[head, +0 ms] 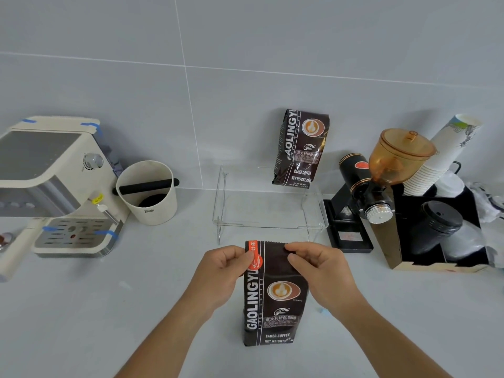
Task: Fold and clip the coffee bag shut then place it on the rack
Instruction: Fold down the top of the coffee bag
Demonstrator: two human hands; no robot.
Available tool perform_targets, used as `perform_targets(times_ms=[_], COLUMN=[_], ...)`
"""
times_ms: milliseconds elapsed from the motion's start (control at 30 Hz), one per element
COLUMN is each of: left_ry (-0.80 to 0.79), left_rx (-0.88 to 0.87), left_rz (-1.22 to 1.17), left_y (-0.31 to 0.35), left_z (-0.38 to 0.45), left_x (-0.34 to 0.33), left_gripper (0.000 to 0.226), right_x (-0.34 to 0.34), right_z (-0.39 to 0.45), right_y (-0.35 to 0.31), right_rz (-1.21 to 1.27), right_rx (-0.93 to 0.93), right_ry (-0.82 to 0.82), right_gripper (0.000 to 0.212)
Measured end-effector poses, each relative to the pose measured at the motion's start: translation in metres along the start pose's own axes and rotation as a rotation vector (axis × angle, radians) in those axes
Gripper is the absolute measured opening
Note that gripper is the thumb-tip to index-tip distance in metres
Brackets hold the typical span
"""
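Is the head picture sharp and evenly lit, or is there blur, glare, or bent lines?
Head view: light is soft and even, with faint shadows under the clear rack; the wide lens bends the wall tile lines and leans the espresso machine; the coffee bag print is readable; slight softness at the edges; no strong glare.

The near coffee bag [275,296] is dark brown with white lettering, a white vertical stripe and an orange-red strip at its top left corner. The far coffee bag [301,148] on the clear rack [268,226] shares that brown and white print. At left, the espresso machine [62,186] is cream with blue tape bits; the knock box [148,192] is cream with a black bar. At right, the grinder [362,203] is black with an amber hopper.
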State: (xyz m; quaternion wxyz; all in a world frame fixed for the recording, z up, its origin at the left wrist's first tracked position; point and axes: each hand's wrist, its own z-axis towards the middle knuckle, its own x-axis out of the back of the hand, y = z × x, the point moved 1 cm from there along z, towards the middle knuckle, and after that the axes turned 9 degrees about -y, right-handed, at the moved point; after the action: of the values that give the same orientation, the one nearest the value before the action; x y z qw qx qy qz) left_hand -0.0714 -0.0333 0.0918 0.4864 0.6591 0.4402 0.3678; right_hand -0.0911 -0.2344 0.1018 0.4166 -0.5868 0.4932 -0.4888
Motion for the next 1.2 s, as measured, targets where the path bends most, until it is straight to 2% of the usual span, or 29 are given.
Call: perform_targets(times_ms=[133, 233, 300, 467, 667, 833, 1033, 1200], left_ry=[0.0, 0.002, 0.0, 0.087, 0.046, -0.006, -0.055, -0.092], left_rx=[-0.044, -0.076, -0.146, -0.305, -0.355, -0.306, -0.252, -0.206], left_rz=[0.021, 0.102, 0.219, 0.476, 0.57, 0.431, 0.203, 0.243], left_y=[0.001, 0.0, 0.001, 0.007, 0.008, 0.008, 0.003, -0.001], left_z=[-0.003, -0.003, -0.003, -0.004, 0.001, 0.005, 0.01, 0.009], left_x=[-0.001, 0.001, 0.002, 0.003, 0.008, 0.007, 0.002, 0.003], left_gripper=[0.003, 0.044, 0.052, 0.038, 0.016, 0.025, 0.032, 0.034], right_x=[-0.001, 0.001, 0.001, 0.002, 0.005, 0.003, 0.0, -0.002], right_z=[-0.002, -0.003, -0.003, -0.004, -0.003, -0.003, 0.002, 0.005], right_y=[-0.002, -0.002, -0.003, -0.007, -0.012, -0.01, -0.01, -0.009], right_rz=[-0.031, -0.104, -0.167, -0.414, -0.513, -0.405, -0.116, 0.026], right_rx=[0.014, 0.013, 0.027, 0.108, 0.15, 0.035, -0.079, -0.154], right_ry=[-0.007, -0.039, -0.048, -0.083, -0.109, -0.122, -0.08, -0.048], right_gripper=[0.039, 0.039, 0.033, 0.01, 0.009, 0.013, 0.017, 0.022])
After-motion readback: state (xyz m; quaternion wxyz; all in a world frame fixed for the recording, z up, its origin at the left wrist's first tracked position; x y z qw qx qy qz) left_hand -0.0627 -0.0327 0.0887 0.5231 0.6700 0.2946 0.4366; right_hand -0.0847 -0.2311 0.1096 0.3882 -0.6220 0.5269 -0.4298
